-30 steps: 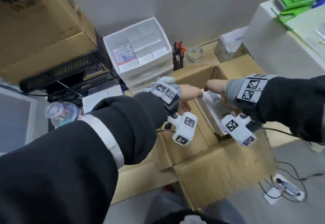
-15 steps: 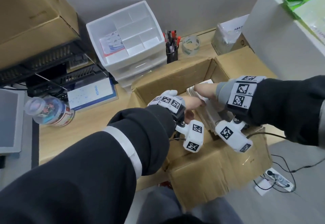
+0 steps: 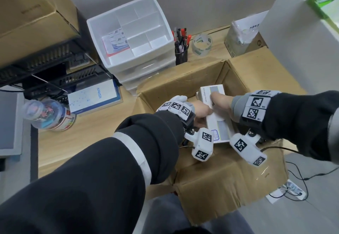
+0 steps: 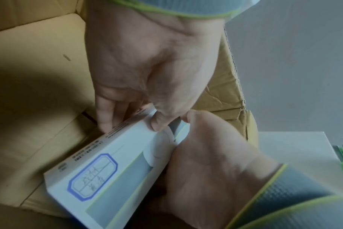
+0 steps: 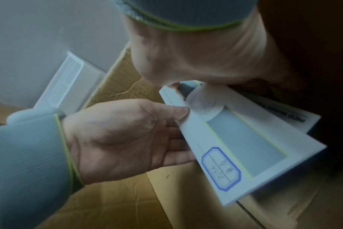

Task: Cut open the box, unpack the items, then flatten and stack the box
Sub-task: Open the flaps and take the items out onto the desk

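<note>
An open brown cardboard box [image 3: 229,182] stands at the desk's front edge with its flaps spread. Both my hands are inside it, holding one white product box [image 3: 219,126] with a grey panel and a blue stamp, tilted up. My left hand [image 3: 202,112] grips its left edge, thumb on top and fingers underneath [image 5: 178,148]. Gripping the opposite side is my right hand [image 3: 221,101]; in the left wrist view this hand [image 4: 206,155] wraps that edge of the box [image 4: 116,178]. A second white box [image 3: 212,90] lies behind.
A white drawer organiser [image 3: 132,37], a pen cup [image 3: 180,50] and a tape roll [image 3: 201,44] stand behind the carton. An Anker box [image 3: 93,97] and a plastic jar [image 3: 47,114] lie to the left. A white cabinet [image 3: 293,50] rises on the right; cables [image 3: 293,187] trail on the floor.
Both hands have closed round one white box and raised its near end. My head has tipped down and closer, so the carton's inside shows more.
</note>
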